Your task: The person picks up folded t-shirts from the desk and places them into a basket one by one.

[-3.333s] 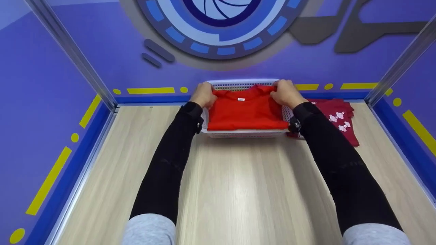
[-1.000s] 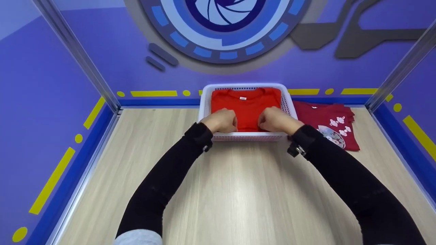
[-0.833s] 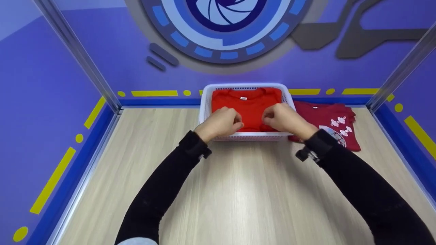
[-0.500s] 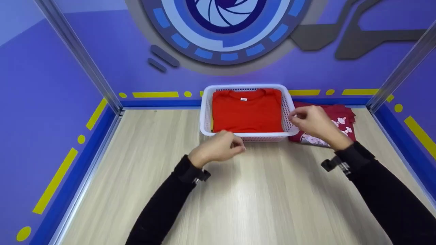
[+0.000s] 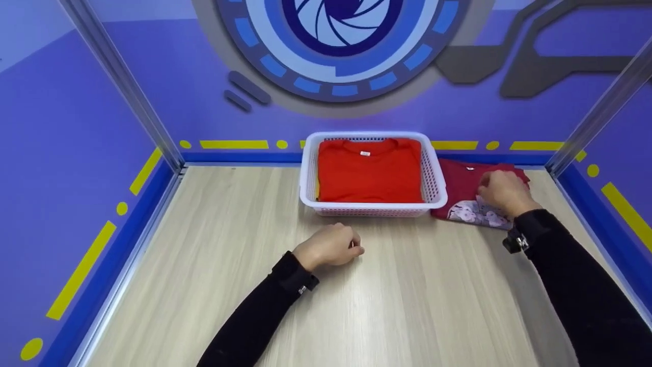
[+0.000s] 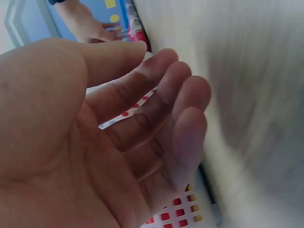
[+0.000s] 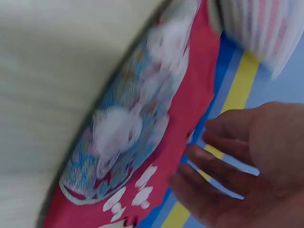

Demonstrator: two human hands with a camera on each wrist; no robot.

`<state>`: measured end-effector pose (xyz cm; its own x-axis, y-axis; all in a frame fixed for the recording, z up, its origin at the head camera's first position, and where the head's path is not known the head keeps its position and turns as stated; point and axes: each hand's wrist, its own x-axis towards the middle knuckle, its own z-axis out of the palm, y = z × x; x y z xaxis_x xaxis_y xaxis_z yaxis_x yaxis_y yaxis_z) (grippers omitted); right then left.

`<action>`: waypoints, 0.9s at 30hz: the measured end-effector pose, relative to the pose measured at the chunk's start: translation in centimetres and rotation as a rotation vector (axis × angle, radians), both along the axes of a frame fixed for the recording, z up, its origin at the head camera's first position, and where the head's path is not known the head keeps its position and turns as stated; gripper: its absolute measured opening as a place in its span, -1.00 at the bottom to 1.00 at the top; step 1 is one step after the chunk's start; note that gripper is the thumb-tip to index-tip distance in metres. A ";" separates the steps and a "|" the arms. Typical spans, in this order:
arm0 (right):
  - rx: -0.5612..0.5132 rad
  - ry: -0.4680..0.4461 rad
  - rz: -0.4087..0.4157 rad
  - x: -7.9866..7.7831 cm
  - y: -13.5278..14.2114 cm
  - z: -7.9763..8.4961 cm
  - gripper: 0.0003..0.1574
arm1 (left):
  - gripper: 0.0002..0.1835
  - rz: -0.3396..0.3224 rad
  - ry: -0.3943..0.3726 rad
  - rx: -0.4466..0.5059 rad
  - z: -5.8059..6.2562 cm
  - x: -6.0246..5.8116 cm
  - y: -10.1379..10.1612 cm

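A folded bright red shirt (image 5: pixel 369 176) with a small white neck label lies inside a white plastic basket (image 5: pixel 372 206) against the back wall. To the basket's right lies a folded dark red T-shirt (image 5: pixel 456 181) with a printed flower design. Over that T-shirt hovers my right hand (image 5: pixel 504 192), fingers loosely bent and holding nothing; the right wrist view shows the print (image 7: pixel 128 123) beside the fingers. My left hand (image 5: pixel 330 244) is in front of the basket, just above the table, its fingers loosely curled around nothing in the left wrist view.
The wood-grain table (image 5: pixel 234 229) is bounded by a blue-purple printed back wall (image 5: pixel 244 125) and side walls with metal corner posts (image 5: pixel 122 86). The basket stands close to the back wall, its right side next to the dark red T-shirt.
Both hands have left the red shirt in the basket. The left hand has drawn back toward the table front; the right has moved right, over the dark red T-shirt.
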<state>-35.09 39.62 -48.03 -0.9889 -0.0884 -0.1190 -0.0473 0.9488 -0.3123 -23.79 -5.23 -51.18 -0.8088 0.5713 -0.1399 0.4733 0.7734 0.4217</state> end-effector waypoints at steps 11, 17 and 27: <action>0.078 -0.037 0.004 -2.4 -0.1 -2.2 -0.49 | -0.72 -0.008 -0.036 -0.019 0.4 0.3 -0.4; 0.079 -0.158 -0.032 -2.3 1.9 -2.6 -0.12 | -0.72 -0.049 -0.028 -0.042 0.6 0.5 0.0; 0.132 -0.188 0.035 -0.4 1.3 -2.4 -0.02 | -0.70 -0.050 -0.030 -0.063 0.8 0.9 -0.6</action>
<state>-35.47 40.93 -50.46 -0.9449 -0.0938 -0.3138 -0.0338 0.9809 -0.1917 -22.94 -5.86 -50.41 -0.7743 0.6001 -0.2008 0.5000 0.7747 0.3872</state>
